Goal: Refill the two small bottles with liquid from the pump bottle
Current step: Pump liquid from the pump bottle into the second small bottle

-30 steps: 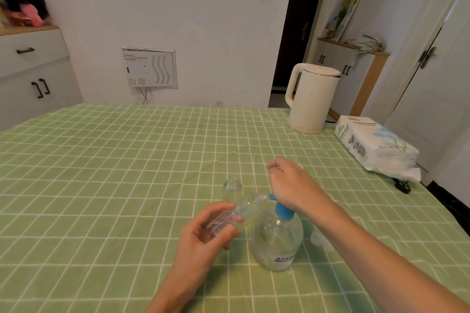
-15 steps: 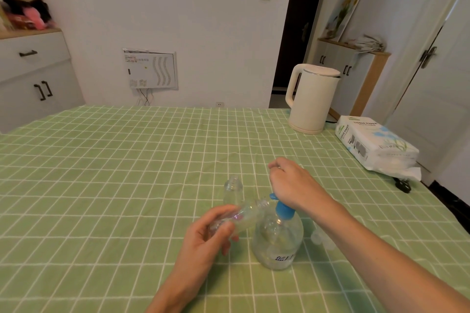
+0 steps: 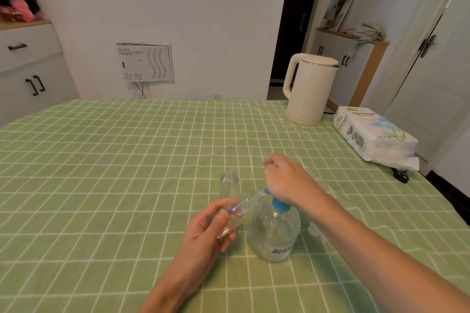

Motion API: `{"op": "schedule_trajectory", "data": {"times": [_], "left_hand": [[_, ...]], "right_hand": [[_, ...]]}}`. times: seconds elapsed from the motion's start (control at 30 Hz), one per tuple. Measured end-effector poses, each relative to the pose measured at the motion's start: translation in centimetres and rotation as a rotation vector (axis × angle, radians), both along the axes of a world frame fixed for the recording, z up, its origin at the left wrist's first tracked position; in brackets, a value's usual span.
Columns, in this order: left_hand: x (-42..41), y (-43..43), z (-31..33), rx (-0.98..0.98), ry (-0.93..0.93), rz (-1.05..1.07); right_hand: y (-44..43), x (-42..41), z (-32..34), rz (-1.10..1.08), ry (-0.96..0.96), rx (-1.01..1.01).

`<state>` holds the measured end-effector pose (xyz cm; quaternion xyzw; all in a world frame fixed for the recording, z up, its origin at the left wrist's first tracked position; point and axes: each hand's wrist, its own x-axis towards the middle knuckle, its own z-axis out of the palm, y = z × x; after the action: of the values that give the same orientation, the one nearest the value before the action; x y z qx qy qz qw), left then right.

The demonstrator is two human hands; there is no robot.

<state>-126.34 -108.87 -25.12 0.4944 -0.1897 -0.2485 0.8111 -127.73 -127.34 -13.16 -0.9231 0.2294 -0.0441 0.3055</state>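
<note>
Left hand (image 3: 203,234): fingers curled round a small clear bottle (image 3: 240,209), tilted, mouth at the blue nozzle.
Right hand (image 3: 287,180): closed down over the pump head; grip beneath the palm cannot be told.
Pump bottle (image 3: 274,234): clear, blue collar, upright near the table's front edge, right of centre.
Second small bottle (image 3: 229,183): upright just behind, uncapped.
Table (image 3: 101,160): green check cloth.
Handling note: hold the mouth snug under the spout, press slowly, steady the base against tipping.
</note>
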Motion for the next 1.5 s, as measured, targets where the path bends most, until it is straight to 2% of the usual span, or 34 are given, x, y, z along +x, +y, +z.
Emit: {"op": "schedule_trajectory", "data": {"times": [0.83,1.37,1.5], "left_hand": [[-0.46,0.41,0.64,0.015,0.028,0.028],[-0.01,0.40,0.27,0.013,-0.009,0.026],[-0.12,0.43,0.47,-0.009,-0.021,0.042]], "right_hand": [[0.03,-0.32,0.81,-0.003,-0.012,0.066],[0.02,-0.07,-0.03,0.007,0.009,0.012],[-0.16,-0.06,0.50,-0.006,-0.019,0.069]]}}
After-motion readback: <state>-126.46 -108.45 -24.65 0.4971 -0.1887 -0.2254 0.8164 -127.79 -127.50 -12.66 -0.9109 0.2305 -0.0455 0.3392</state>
